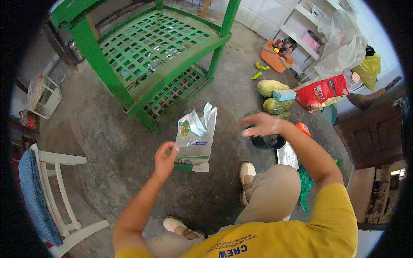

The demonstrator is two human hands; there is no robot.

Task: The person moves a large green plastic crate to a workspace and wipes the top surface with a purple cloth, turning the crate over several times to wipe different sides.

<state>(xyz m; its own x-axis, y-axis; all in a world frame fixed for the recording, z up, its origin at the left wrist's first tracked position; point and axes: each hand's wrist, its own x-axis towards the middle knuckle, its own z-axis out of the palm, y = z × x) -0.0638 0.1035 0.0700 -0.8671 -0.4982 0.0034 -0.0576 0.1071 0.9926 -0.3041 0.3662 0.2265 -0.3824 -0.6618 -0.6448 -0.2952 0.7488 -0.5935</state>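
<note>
My left hand (165,161) pinches the edge of a thin clear plastic bag (195,148) with coloured printing. The bag hangs upright in front of me, its handles pointing up; whether anything is inside I cannot tell. To its right, my right hand (264,124) hovers over a black bowl (267,143) on the floor, fingers apart and a little blurred. Nothing shows in that hand. The hand and forearm hide part of the bowl, and its contents cannot be made out.
A green slatted rack (172,69) stands ahead to the left. Ahead right lie squashes (273,88), a light blue box (284,94), green peppers (260,66), an orange basket (276,58) and a red packet (322,92). A white chair (60,185) is at left.
</note>
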